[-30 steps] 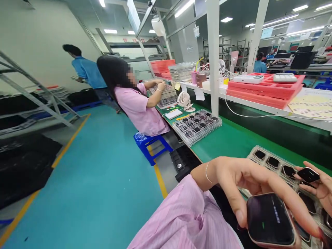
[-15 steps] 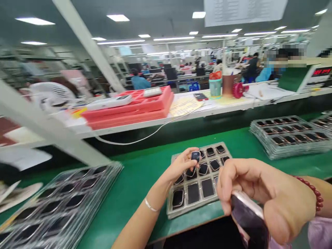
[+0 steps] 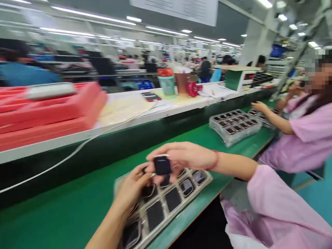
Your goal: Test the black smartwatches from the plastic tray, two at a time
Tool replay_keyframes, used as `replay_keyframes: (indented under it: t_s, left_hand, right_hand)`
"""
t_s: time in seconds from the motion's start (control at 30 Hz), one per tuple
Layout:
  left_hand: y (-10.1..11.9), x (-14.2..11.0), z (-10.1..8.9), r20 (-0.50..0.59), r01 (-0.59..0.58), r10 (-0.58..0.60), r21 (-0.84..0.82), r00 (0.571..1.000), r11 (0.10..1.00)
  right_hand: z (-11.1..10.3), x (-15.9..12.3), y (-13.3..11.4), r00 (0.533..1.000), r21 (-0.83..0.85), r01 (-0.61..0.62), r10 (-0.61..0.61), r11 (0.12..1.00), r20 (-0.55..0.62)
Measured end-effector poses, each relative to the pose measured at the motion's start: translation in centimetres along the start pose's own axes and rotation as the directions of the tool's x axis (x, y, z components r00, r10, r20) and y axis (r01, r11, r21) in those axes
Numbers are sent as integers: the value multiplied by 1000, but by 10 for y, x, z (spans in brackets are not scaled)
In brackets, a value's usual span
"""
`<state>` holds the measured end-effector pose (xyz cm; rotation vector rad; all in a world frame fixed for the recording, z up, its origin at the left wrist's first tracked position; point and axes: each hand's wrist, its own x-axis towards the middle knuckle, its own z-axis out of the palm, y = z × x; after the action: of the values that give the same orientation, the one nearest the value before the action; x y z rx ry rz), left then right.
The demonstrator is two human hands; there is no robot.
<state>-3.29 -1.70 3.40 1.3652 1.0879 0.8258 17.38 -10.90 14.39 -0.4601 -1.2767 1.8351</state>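
My right hand (image 3: 188, 155) pinches a smartwatch case (image 3: 162, 165) with a dark square screen, held upright above the tray. My left hand (image 3: 135, 185) is right beside it, its thumb and fingers closed on another smartwatch, of which only a dark sliver shows behind the fingers. Both hands are over a clear plastic tray (image 3: 178, 205) on the green bench. Smartwatch cases lie in several of its compartments, and two in the front row show only dark bottoms. My hands cover the tray's back part.
A stack of filled trays (image 3: 234, 128) stands farther right on the bench. Beyond it sits a co-worker in pink (image 3: 311, 128), one hand over more trays. Along the back runs a white shelf with a red foam holder (image 3: 85, 114), a teal cup (image 3: 167, 84) and a white cable (image 3: 77, 148).
The view has swung right, bringing the co-worker into sight. My right hand has moved from close to the camera to over the tray, next to my left hand, still holding its smartwatch.
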Motion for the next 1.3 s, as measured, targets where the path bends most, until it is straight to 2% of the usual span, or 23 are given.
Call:
replay_keyframes:
  t_s: [0.07, 0.17, 0.23, 0.3, 0.43, 0.53, 0.63, 0.73, 0.87, 1.03, 1.3]
  left_hand:
    - [-2, 3, 0, -74, 32, -30, 28, 997, 999]
    - [-4, 7, 2, -127, -4, 15, 83, 992, 997]
    - [-5, 6, 2, -122, -37, 50, 107, 991, 994]
    - [-6, 5, 1, -99, -54, 67, 123, 993, 991]
    - [-6, 9, 0, -34, -52, 58, 143, 998, 988]
    - [-4, 6, 5, -38, -47, 51, 102, 998, 994]
    - [-3, -1, 12, 11, -71, 71, -10, 997, 997]
    - [-7, 3, 12, 21, -83, 86, -114, 996, 990]
    - [-15, 9, 8, 48, -106, 116, -175, 992, 979]
    - [-17, 6, 7, 45, -142, 153, -181, 987, 973]
    - [-18, 6, 3, -3, -139, 140, -134, 990, 981]
  right_hand:
    - [-40, 26, 18, 992, 0, -94, 94, 996, -89]
    - [-91, 53, 48, 956, -27, -216, 206, 976, -207]
    - [-108, 64, 68, 951, -67, -241, 222, 968, -214]
    - [-116, 71, 83, 956, -101, -223, 197, 970, -219]
    - [-123, 71, 95, 968, -189, -179, 139, 966, -208]
    - [-118, 64, 97, 971, -276, -148, 87, 950, -223]
    - [-107, 56, 100, 958, -354, -133, 29, 926, -284]
    - [-109, 54, 102, 962, -401, -76, -39, 913, -270]
    - [-117, 55, 105, 977, -436, -69, -27, 897, -212]
    - [-111, 49, 103, 974, -492, -78, -40, 867, -225]
    - [-110, 51, 104, 975, -522, -90, -32, 848, -219]
